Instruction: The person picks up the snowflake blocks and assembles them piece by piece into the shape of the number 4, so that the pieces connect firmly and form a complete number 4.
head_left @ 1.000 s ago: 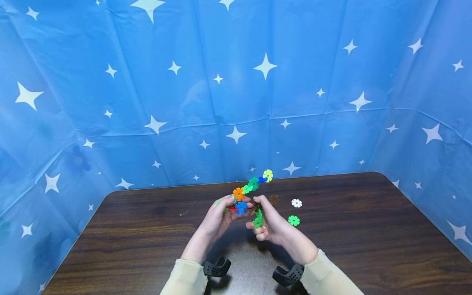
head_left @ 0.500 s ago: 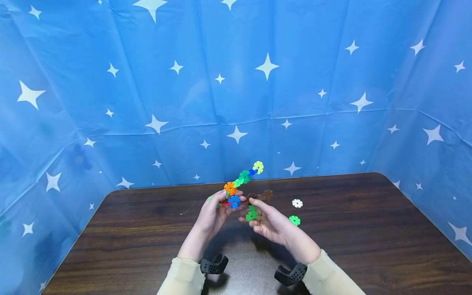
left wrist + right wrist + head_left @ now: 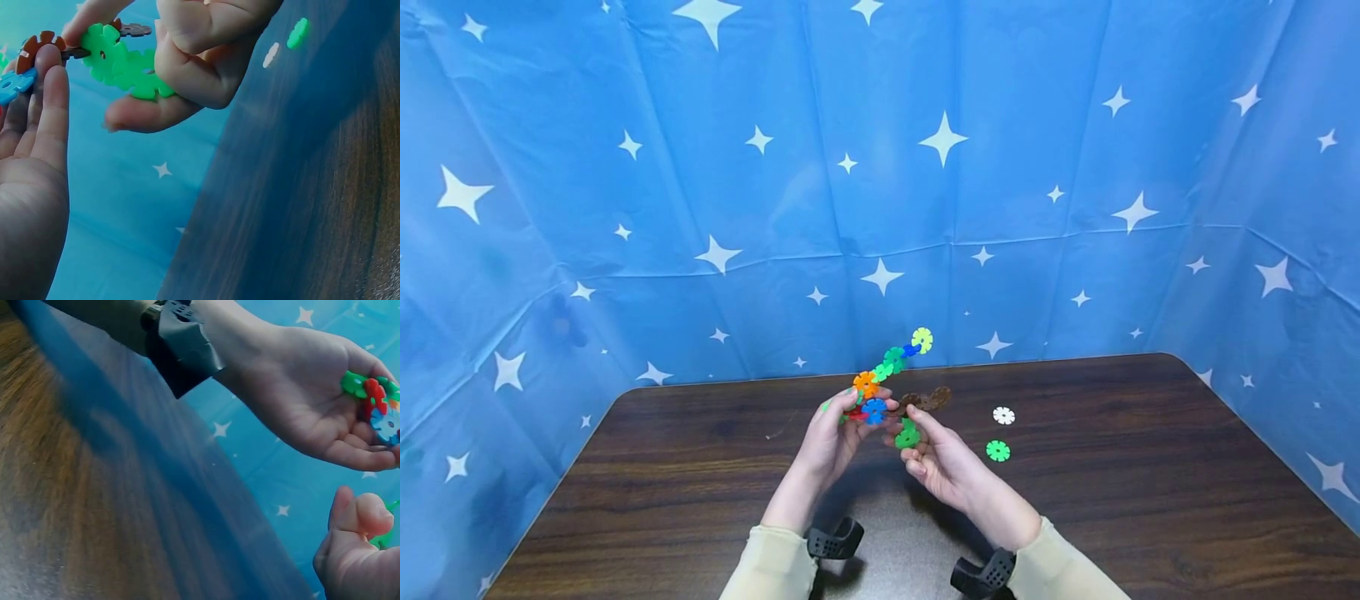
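Observation:
My left hand (image 3: 832,442) holds a chain of interlocking snowflake discs. An orange disc (image 3: 866,384), a blue disc (image 3: 874,411) and red pieces (image 3: 375,395) sit by its fingers. From there green discs (image 3: 893,360) and a dark blue one lead up to a yellow disc (image 3: 922,339). Brown discs (image 3: 938,398) extend to the right, beside my right thumb. My right hand (image 3: 951,467) pinches joined bright green discs (image 3: 103,53), which meet a brown disc in the left wrist view. Fingers hide part of the joints.
A white disc (image 3: 1003,415) and a loose green disc (image 3: 997,451) lie on the dark wooden table (image 3: 662,475), right of my hands. A blue star-patterned curtain (image 3: 880,208) hangs behind the table's far edge.
Both hands have shifted slightly left and up with the disc chain. The green discs at my right hand have turned, and more of the brown discs shows. The loose discs stay put.

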